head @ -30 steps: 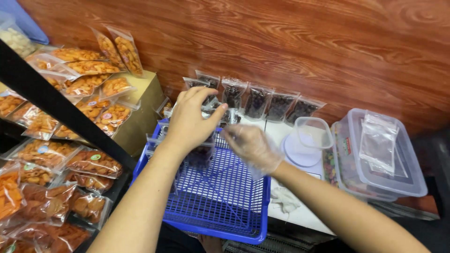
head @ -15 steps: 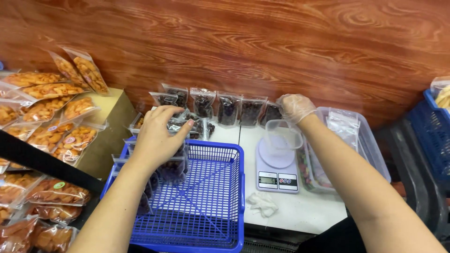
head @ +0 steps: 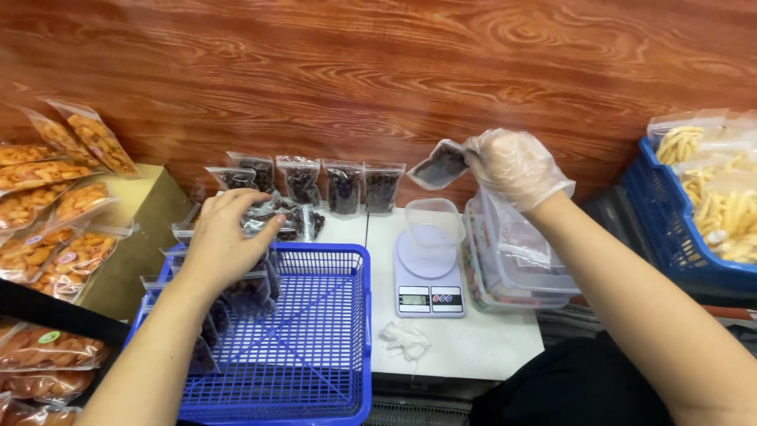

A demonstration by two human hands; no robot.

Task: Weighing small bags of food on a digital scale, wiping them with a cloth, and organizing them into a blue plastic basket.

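Right hand [head: 512, 164] holds pouch [head: 439, 166]; left hand [head: 225, 241] on packets [head: 268, 217].

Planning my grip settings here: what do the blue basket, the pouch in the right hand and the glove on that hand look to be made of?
Blue basket: rigid moulded plastic, going by its open grid mesh and slight gloss. Pouch: thin clear plastic film, dark contents showing through, creased. Right hand: loose, thin translucent plastic glove, wrinkled and glossy; probably polyethylene, though the exact film cannot be told.

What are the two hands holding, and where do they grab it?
The gloved right hand pinches a small clear pouch by its right edge, up in the air. The bare left hand rests on a packet of dark dried fruit; a real grip cannot be told.
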